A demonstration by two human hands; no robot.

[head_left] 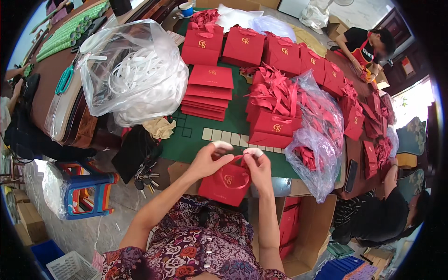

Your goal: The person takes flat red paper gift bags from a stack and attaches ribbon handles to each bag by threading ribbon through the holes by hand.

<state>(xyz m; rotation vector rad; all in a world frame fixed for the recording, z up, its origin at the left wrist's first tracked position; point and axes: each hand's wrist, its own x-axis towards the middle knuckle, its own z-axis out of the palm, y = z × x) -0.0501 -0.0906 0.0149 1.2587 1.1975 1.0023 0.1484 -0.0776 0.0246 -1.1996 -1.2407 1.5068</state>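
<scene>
Head view: flat-sided red paper bag

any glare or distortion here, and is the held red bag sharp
Head view throughout: the opening at far right is blown out to white; shiny highlights streak the clear plastic bag; edges bend toward the dark corners; the held red bag looks fairly sharp.

Just beyond the hands, the green-covered worktop carries a row of cream rectangles; farther off, stacked paper bags and upright gift bags; right of the hands, a translucent plastic bag
</scene>
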